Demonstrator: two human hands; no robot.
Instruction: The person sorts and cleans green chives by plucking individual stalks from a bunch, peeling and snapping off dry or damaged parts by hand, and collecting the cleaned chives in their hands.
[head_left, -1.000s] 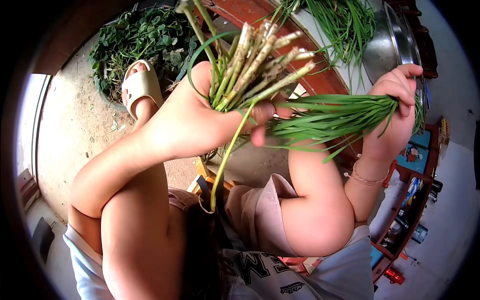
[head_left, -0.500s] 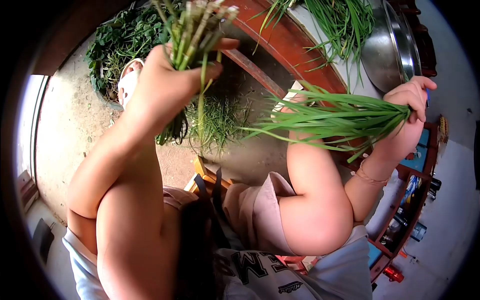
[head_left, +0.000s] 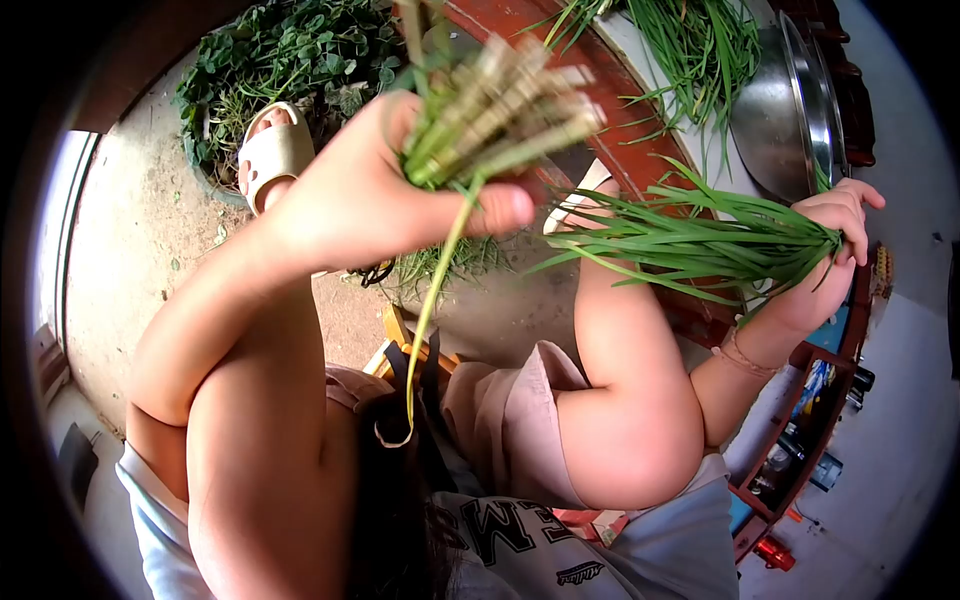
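My left hand (head_left: 350, 195) is closed around a bunch of garlic chive stems (head_left: 470, 125), their pale, slightly blurred ends pointing up and right. One long yellowish blade (head_left: 438, 290) hangs from it past my thumb. At the right, my right hand (head_left: 840, 225) grips a bundle of green garlic chives (head_left: 700, 235) by one end. Its leaves fan out leftward above my knee. More garlic chives (head_left: 690, 60) lie on a white surface at the top, beside a steel bowl (head_left: 775, 120).
Leafy green plants (head_left: 290, 55) fill a container at the upper left, next to my sandalled foot (head_left: 275, 150). Grass-like scraps (head_left: 450, 262) lie on the floor. A red-brown table edge (head_left: 640, 150) runs past the bowl. A shelf with bottles (head_left: 800, 430) stands at the right.
My left hand has come closer and to the right, tilting the stem ends rightward; the long blade now dangles lower. My right hand has shifted slightly right and down with its bundle.
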